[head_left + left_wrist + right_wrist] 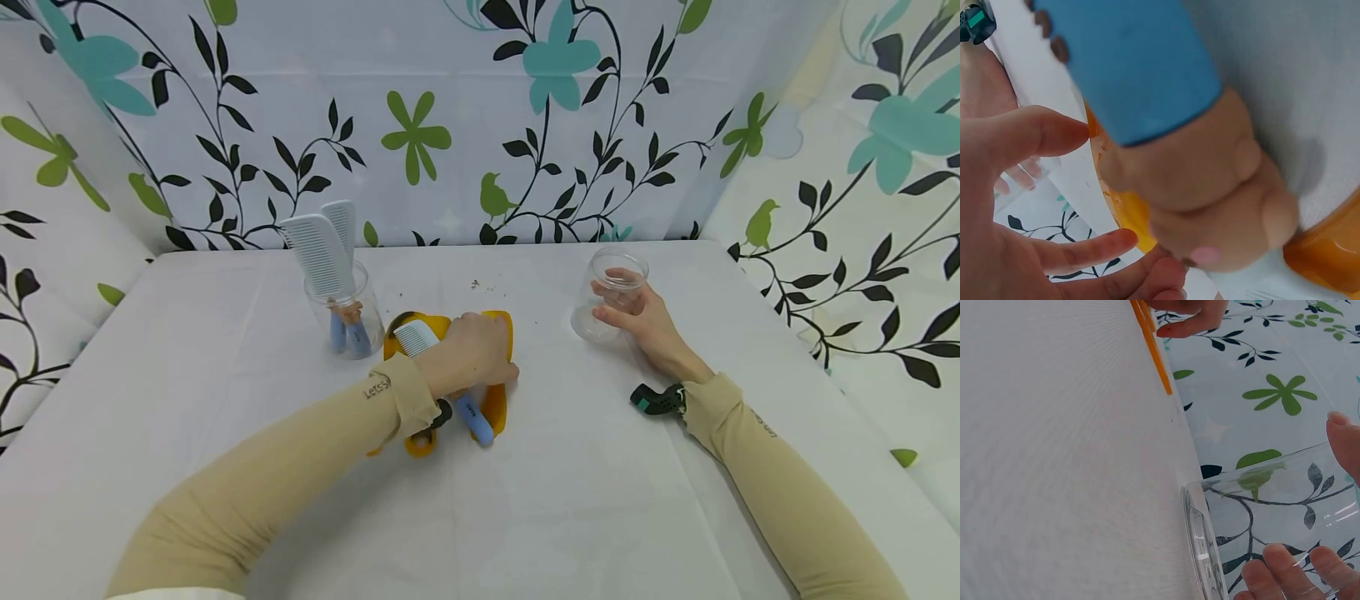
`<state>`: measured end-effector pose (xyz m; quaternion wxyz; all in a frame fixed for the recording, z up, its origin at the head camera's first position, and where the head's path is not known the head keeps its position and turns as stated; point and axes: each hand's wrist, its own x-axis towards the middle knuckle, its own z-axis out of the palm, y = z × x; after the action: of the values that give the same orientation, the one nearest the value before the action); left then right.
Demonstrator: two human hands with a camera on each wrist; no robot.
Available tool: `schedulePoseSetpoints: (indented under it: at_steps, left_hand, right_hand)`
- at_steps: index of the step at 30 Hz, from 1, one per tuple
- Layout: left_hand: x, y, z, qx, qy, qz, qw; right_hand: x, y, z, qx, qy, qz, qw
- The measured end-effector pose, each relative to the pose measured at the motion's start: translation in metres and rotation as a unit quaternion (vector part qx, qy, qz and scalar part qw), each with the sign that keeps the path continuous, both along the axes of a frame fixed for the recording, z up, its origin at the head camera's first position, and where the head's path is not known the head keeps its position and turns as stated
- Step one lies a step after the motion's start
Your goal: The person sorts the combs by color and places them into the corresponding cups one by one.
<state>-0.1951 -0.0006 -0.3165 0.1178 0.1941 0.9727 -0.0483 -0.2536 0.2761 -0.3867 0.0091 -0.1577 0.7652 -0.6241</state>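
Observation:
My left hand (472,354) reaches over a glossy yellow-orange object (498,408), whose full shape it hides. On that object lies a comb with pale teeth (415,337), a blue handle (475,419) and a brown bear figure (1197,181) between. In the left wrist view the thumb and index finger stand apart beside the bear, and other fingertips (1169,272) are at its lower edge; whether they touch it is unclear. My right hand (637,321) holds a clear plastic jar (596,321) round its side, with the jar standing on the table.
At the left, another clear jar (367,312) holds two upright combs (318,254) with blue handles. Small crumbs (483,286) lie on the white table (562,500) near its back edge. A leaf-patterned curtain (450,67) stands behind and at both sides.

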Motion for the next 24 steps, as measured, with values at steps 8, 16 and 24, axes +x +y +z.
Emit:
schedulePoseSetpoints:
  at_steps: [8, 16, 24]
  left_hand:
    - [-0.004, 0.006, 0.003, -0.001, -0.013, 0.004, 0.9999]
    - [-0.007, 0.014, 0.006, 0.017, -0.030, 0.004, 0.9994]
    - [-0.008, 0.019, 0.010, 0.044, -0.028, 0.004, 0.9986]
  right_hand:
    - [0.001, 0.001, 0.000, 0.015, -0.001, -0.004, 0.9999]
    - [0.001, 0.003, -0.001, 0.020, 0.000, -0.004, 0.9998]
    - [0.000, 0.001, -0.002, 0.015, -0.001, -0.007, 0.9999]
